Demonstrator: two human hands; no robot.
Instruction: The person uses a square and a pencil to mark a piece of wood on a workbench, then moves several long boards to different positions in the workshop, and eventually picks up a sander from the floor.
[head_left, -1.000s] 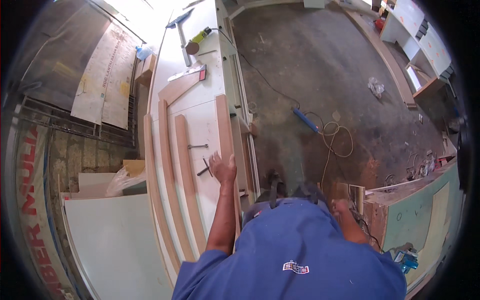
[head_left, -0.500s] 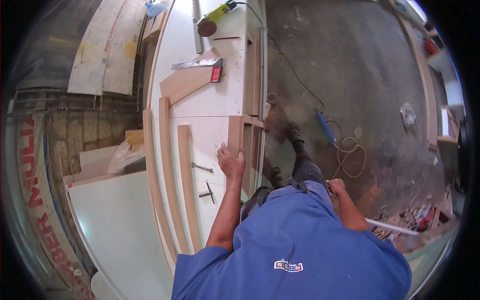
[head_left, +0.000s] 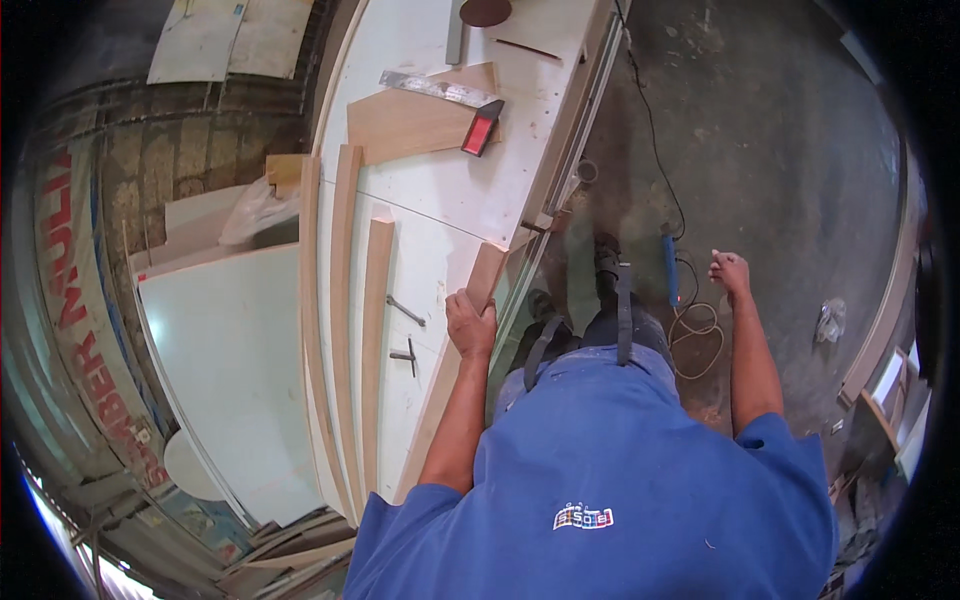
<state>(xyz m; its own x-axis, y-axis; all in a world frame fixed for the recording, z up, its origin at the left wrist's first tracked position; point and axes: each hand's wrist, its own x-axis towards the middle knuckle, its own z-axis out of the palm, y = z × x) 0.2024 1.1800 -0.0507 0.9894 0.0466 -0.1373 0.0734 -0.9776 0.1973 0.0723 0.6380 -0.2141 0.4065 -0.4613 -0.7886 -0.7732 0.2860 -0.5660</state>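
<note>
My left hand point(head_left: 470, 322) is closed round a long wooden strip point(head_left: 488, 270) lying along the right edge of the white worktop point(head_left: 455, 195), thumb on its near side. Out over the floor, my right hand point(head_left: 728, 273) is raised with curled fingers; anything inside them is too small to make out. Left of the held strip lie a small wrench point(head_left: 406, 311) and a T-shaped metal tool point(head_left: 403, 355). Several similar strips point(head_left: 377, 300) run alongside. Farther up, a try square point(head_left: 482, 130) with a black and red stock rests on a tapered wooden board point(head_left: 400, 125).
A pencil point(head_left: 528, 48) and a brown sanding disc point(head_left: 486, 12) are at the worktop's far end. On the floor lie a blue tool point(head_left: 669, 270) with a cord, a coiled cable point(head_left: 697, 340) and crumpled plastic point(head_left: 829, 320). A pale panel point(head_left: 235, 370) stands at left.
My right hand has moved from beside my hip outward and forward over the floor. My left hand stays on the strip. The view has turned, and the worktop now slants.
</note>
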